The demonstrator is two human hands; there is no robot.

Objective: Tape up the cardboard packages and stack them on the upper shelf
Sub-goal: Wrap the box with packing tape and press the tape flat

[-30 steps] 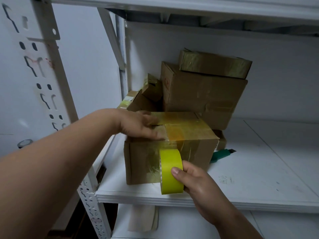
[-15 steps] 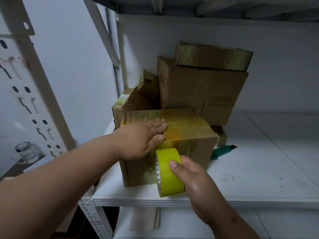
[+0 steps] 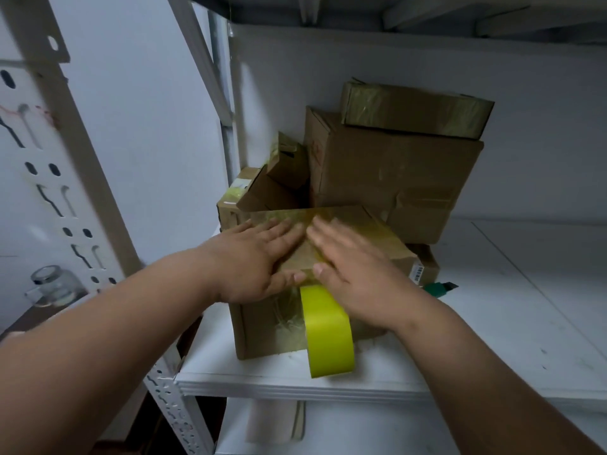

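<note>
Both my hands lie flat and side by side on top of the box (image 3: 315, 257) in front of me, fingers straight: left hand (image 3: 254, 261), right hand (image 3: 354, 267), thumbs nearly touching. One roll of yellow tape (image 3: 328, 333) hangs down the box's front, just under my right palm. Behind my fingers I count four more boxes, stacked. A green cutter (image 3: 440, 287) lies right of my right hand on the shelf (image 3: 492, 339).
</note>
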